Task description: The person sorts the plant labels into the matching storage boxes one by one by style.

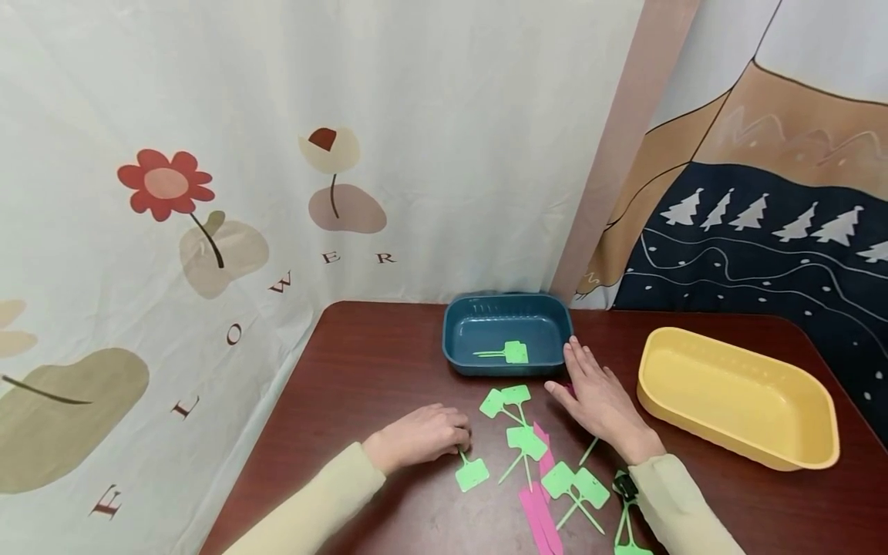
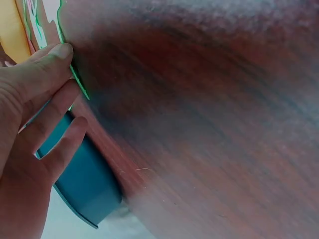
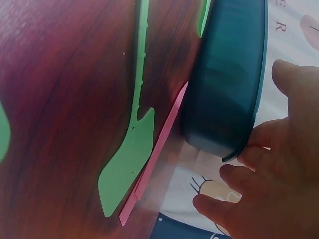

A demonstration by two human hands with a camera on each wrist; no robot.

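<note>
My left hand (image 1: 426, 435) pinches the thin stem of a green T-shaped plant label (image 1: 472, 475) between thumb and fingers, low over the table. In the left wrist view the thumb (image 2: 61, 52) presses on that stem. My right hand (image 1: 602, 397) is spread, its fingertips right at the near right corner of the dark blue basket (image 1: 454, 368); nothing is gripped in it. Inside the basket lie green plant labels (image 1: 516, 352). Below the right hand, a green plant label (image 3: 127, 164) rests beside pink strips (image 3: 162, 139) in the right wrist view.
Several more green plant labels (image 1: 526, 441) lie scattered between the hands, some overlapping pink strips (image 1: 539, 518). A yellow basket (image 1: 735, 447) stands at the right of the brown table (image 1: 388, 347). Printed curtains (image 1: 444, 154) hang behind the table.
</note>
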